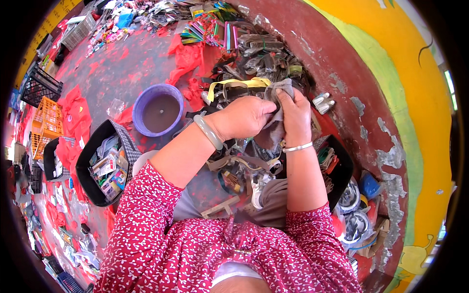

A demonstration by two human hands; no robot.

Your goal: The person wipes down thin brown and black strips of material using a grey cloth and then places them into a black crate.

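Both hands grip a grey cloth [277, 105] just right of the purple bowl [159, 110]: left hand [246, 116] clenched, right hand [294, 115] pinching. Best worked taut, I judge.

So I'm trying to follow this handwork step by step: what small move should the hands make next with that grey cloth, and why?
Probably pull the grey cloth open between both hands. The left hand and right hand pinch it close together and it is bunched up between them, above the heap of straps, so spreading it would likely show its shape.
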